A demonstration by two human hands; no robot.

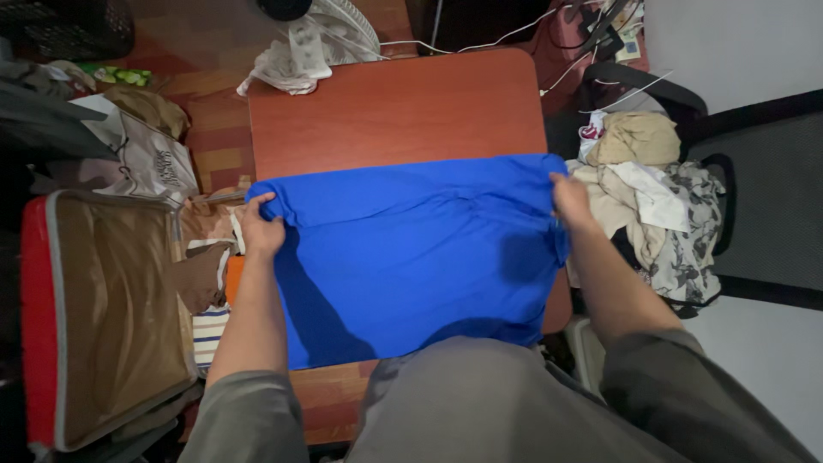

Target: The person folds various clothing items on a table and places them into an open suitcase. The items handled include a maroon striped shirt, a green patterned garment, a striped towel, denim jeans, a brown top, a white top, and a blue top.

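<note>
arms outstretched, left hand [260,230] and right hand [569,200] fingers grasping blue garment [411,257] edges.

Seen from above, my two arms are bare from the wrist to above the elbow, each ending in short grey sleeves of a plain, soft-looking top. The same grey cloth covers my chest, filling the bottom of the frame. My left grip [261,230] and right grip [570,200] wear no gloves, rings or watch.
</note>
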